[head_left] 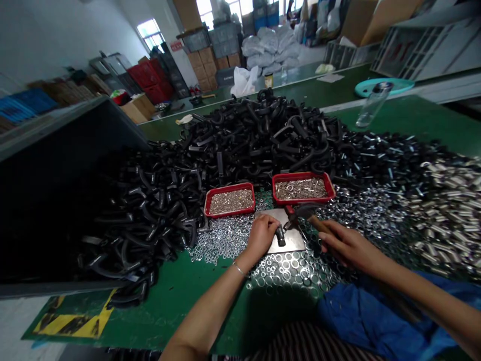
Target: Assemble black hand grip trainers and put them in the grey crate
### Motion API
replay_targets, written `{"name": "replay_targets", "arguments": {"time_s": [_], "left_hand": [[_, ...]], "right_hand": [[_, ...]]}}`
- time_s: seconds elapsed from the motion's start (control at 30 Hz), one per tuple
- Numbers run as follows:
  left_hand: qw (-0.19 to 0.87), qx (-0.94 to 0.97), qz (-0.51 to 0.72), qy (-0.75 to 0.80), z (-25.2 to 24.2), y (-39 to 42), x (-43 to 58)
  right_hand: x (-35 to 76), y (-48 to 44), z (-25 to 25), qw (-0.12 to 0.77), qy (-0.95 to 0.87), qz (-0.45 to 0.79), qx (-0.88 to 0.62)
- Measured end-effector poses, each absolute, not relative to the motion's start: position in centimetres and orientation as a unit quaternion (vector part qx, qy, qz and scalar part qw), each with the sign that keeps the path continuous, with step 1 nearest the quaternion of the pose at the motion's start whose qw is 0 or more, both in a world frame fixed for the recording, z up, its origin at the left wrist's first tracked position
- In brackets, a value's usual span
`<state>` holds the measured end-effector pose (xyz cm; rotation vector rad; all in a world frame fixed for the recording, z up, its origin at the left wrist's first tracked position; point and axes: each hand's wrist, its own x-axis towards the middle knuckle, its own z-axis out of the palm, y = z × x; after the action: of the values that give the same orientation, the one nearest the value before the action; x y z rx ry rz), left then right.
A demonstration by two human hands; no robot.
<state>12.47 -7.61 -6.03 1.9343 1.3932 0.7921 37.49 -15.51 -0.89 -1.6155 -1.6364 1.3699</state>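
My left hand (262,233) is closed, its fingertips pinching a small black cylindrical part (280,235) that rests on a flat metal plate (295,241). In my right hand (347,245) is a hammer, gripped by its wooden handle (318,224). The dark hammer head (305,210) is just right of the black part and apart from it. Something red (289,209) lies by the plate's upper edge, partly covered by the hammer; I cannot make out what it is. Metal rings (286,264) are scattered below the plate.
Beyond the plate stand two red trays, one of tiny metal pieces (231,200), one of pins (300,188). A big heap of black curved parts (259,130) rises behind. Silvery cylinders (451,210) lie right, a dark bin (71,200) stands left, and a clear bottle (372,108) stands back right.
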Motion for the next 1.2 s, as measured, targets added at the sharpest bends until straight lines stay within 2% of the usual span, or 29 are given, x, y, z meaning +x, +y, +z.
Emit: {"name": "replay_targets", "arguments": {"time_s": [0.17, 0.3, 0.47, 0.57, 0.67, 0.73, 0.83, 0.9, 1.0, 1.1, 1.2], "left_hand": [[0.239, 0.790, 0.259, 0.501, -5.2, -7.7, 12.5], [0.152, 0.877, 0.201, 0.409, -4.2, -8.1, 12.1], [0.201, 0.847, 0.208, 0.447, -4.6, -9.3, 11.1], [0.246, 0.838, 0.197, 0.446, -5.3, -9.7, 10.8], [0.269, 0.831, 0.204, 0.443, -5.9, -9.8, 10.7], [0.281, 0.821, 0.220, 0.446, -6.0, -10.1, 10.7], [0.294, 0.779, 0.281, 0.477, -5.8, -11.3, 10.8], [0.306, 0.742, 0.336, 0.493, -5.3, -12.4, 11.2], [0.318, 0.731, 0.377, 0.471, -4.1, -13.9, 11.7], [0.320, 0.775, 0.351, 0.417, -2.5, -13.6, 11.1], [0.255, 0.816, 0.319, 0.409, -0.7, -9.7, 8.6]], "right_hand": [[37.6, -15.3, -1.8, 0.199, -0.608, 0.498, -0.585], [37.3, -15.3, -1.0, 0.201, -0.678, 0.422, -0.567], [35.7, -15.5, 0.9, 0.229, -0.747, 0.324, -0.534], [35.1, -14.7, -0.3, 0.170, -0.760, 0.299, -0.551], [35.5, -13.6, -2.3, 0.116, -0.729, 0.337, -0.584], [36.1, -13.1, -2.9, 0.135, -0.730, 0.315, -0.592], [36.2, -12.8, -2.9, 0.219, -0.773, 0.154, -0.575], [35.6, -12.7, -2.6, 0.257, -0.798, 0.109, -0.534], [34.4, -12.2, -2.3, 0.262, -0.815, 0.207, -0.473], [33.8, -11.7, -2.1, 0.248, -0.802, 0.300, -0.454], [34.5, -11.7, -2.2, 0.246, -0.808, 0.301, -0.442]]}}
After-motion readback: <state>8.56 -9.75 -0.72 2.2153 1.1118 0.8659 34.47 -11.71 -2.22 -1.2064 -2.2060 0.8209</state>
